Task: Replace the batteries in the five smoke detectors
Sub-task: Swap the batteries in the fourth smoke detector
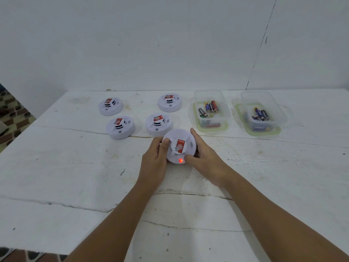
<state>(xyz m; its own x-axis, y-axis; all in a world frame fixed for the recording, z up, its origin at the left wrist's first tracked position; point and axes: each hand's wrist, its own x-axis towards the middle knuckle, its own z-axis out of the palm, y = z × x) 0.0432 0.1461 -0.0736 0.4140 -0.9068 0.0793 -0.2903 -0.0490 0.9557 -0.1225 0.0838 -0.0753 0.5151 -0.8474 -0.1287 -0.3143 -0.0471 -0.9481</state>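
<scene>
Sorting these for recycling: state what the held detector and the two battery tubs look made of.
Smoke detector: likely matte white moulded plastic, opaque with crisp ribs. Left tub and right tub: probably clear glossy plastic, batteries visible through the walls, green-tinted rims.

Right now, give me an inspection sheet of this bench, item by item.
Surface: white table, cracked and scuffed.
Job's things: held smoke detector with a red light lit near its front edge; four other detectors resting behind it, no light seen on them.
Batteries: left container and right container, both clear and lidless, each holding loose batteries.
Clutter: nothing seen.
Hands: left hand and right hand both grip the held smoke detector, fingers curled round its rim.
Cables: nothing seen.
Surroundings: white wall behind; patterned floor at far left.
</scene>
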